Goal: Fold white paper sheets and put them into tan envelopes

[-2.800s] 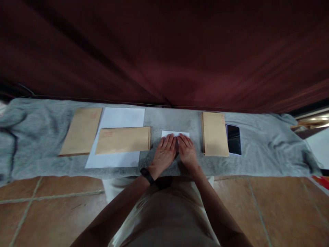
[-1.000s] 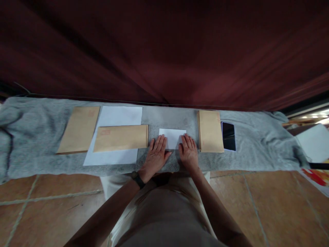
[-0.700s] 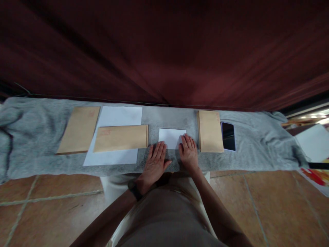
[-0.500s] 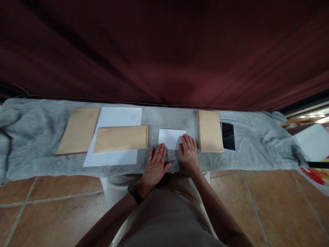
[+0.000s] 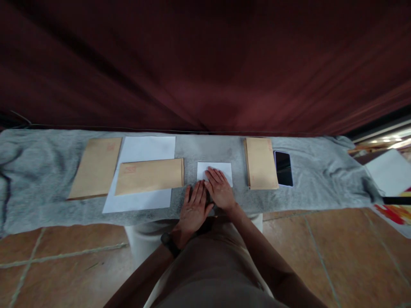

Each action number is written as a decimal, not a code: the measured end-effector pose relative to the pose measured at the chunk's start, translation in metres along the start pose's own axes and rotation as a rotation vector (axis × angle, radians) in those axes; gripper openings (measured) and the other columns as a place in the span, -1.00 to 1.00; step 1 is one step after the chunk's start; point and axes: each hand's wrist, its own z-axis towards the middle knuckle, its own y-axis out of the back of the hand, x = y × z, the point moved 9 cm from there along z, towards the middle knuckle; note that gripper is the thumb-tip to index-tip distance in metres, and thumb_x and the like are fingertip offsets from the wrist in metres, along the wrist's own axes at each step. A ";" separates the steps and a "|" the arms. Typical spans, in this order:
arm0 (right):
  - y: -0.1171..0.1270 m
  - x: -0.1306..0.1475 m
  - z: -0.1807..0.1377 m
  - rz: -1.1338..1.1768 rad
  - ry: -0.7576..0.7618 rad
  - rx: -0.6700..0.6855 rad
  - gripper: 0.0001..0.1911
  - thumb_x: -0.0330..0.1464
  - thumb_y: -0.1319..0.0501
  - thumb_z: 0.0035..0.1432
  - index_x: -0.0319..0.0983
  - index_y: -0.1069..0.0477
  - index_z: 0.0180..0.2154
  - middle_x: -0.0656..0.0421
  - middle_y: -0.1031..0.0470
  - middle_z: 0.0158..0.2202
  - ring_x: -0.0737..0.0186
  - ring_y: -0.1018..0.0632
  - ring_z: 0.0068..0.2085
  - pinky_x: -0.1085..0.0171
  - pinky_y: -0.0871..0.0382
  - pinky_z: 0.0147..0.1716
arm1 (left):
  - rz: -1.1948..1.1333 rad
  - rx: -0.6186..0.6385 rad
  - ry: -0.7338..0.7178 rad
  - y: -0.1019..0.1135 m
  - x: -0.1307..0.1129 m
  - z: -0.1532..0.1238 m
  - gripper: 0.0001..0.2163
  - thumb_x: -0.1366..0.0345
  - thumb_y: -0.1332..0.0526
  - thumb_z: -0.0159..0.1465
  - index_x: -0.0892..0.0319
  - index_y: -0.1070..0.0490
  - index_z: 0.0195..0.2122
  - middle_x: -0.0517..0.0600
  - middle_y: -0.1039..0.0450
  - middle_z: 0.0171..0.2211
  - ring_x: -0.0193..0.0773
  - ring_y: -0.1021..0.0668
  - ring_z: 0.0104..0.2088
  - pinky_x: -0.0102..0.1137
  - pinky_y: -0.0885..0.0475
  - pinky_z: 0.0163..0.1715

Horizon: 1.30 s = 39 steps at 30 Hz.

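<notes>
A small white piece of paper (image 5: 227, 172), apparently folded, lies flat on the grey cloth in front of me. My right hand (image 5: 220, 188) rests palm down across its middle, fingers stretched out and covering part of it. At the paper's near left corner, my left hand (image 5: 193, 206) lies flat with the fingertips on or beside its edge and the thumb spread. Both hands are open, and the right fingers almost meet the left ones. To the left, a brown envelope (image 5: 150, 176) sits on top of larger white sheets (image 5: 147, 147).
Another brown envelope (image 5: 95, 167) lies at the far left. On the right are a stack of brown envelopes (image 5: 260, 164) and a phone (image 5: 284, 169) with a dark screen. Grey cloth (image 5: 327, 175) covers the narrow table, and a dark red curtain (image 5: 205, 68) hangs behind it.
My right hand has slid left over the white paper, from its right edge to its middle. My left hand has stayed at the near left corner.
</notes>
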 end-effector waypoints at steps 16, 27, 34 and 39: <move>0.017 -0.049 -0.030 -0.096 -0.164 -0.138 -0.46 -0.28 0.03 0.49 -0.39 -0.18 0.37 -0.08 -0.19 0.41 -0.01 -0.19 0.43 -0.06 -0.11 0.38 | -0.016 -0.042 0.000 0.001 0.001 -0.001 -0.39 0.09 -0.03 0.47 0.34 -0.07 0.44 0.20 -0.07 0.43 -0.02 -0.12 0.45 0.03 0.13 0.46; 0.022 -0.036 -0.059 -0.116 -0.142 -0.102 -0.45 -0.32 0.02 0.47 -0.32 -0.14 0.40 -0.04 -0.22 0.40 -0.02 -0.26 0.40 -0.09 -0.12 0.38 | -0.028 -0.029 0.010 0.004 0.000 0.000 -0.38 0.10 -0.06 0.45 0.30 -0.05 0.45 0.22 -0.09 0.42 0.01 -0.14 0.45 0.04 0.07 0.45; 0.019 -0.014 -0.071 -0.115 -0.099 -0.098 -0.47 -0.34 0.02 0.47 -0.36 -0.16 0.38 -0.08 -0.26 0.38 0.02 -0.26 0.40 -0.09 -0.09 0.40 | -0.017 -0.006 0.010 0.001 0.000 0.000 -0.41 0.10 -0.04 0.46 0.32 -0.12 0.42 0.21 -0.08 0.43 0.01 -0.13 0.45 0.05 0.09 0.45; 0.016 0.001 -0.067 -0.093 -0.049 -0.051 -0.51 -0.34 0.00 0.47 -0.32 -0.26 0.34 -0.02 -0.27 0.38 0.04 -0.27 0.39 -0.05 -0.08 0.41 | -0.013 0.002 0.010 0.000 0.001 0.000 -0.44 0.13 -0.07 0.44 0.29 -0.18 0.40 0.21 -0.08 0.43 0.03 -0.14 0.45 0.07 0.07 0.44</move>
